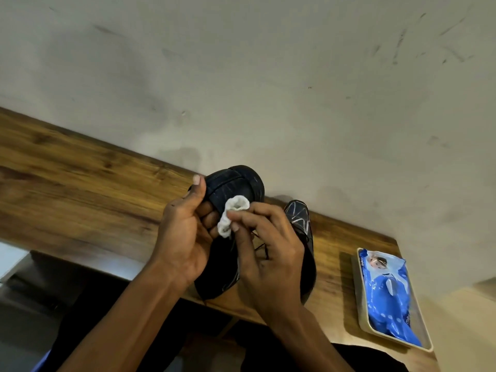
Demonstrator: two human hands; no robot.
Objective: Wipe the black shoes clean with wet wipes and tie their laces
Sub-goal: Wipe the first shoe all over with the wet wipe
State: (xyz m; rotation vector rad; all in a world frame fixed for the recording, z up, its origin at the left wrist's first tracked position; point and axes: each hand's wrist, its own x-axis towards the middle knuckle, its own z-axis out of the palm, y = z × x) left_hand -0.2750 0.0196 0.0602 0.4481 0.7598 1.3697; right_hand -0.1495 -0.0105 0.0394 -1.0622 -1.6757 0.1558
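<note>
Right hand (271,253) pinches a crumpled white wet wipe (232,216) between thumb and fingertips, pressed on the sole of the held shoe (233,189). Left hand (185,237) is clamped round that shoe, thumb up its left edge, toe tipped up and far. Second shoe (302,224) lies just right on the wooden table (80,183); wipe pack (389,294) sits in a tray (361,312) further right. Step: wiping, first shoe. Next likely: rub across sole, turn shoe. Laces look untied.
</note>
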